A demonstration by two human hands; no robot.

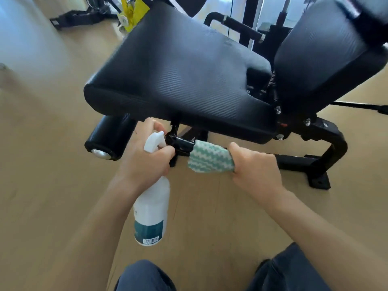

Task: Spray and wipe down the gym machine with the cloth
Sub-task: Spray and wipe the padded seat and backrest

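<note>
Left hand [144,158]: grips one white spray bottle [151,213] by its neck
Right hand [255,164]: holds one green-white cloth [210,157] wrapped round the black bar [180,144]
Above: seat pad [178,74], back pad [323,55]
Left: one roller [109,139]
Below: wood floor [42,164]

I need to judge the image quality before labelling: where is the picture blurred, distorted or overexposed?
Head view: the floor at the left edge is smeared and washed out by bright light; the background windows are overexposed; the wide lens bends the seat pad. The left hand on the spray bottle and the right hand on the cloth are fairly sharp.
</note>
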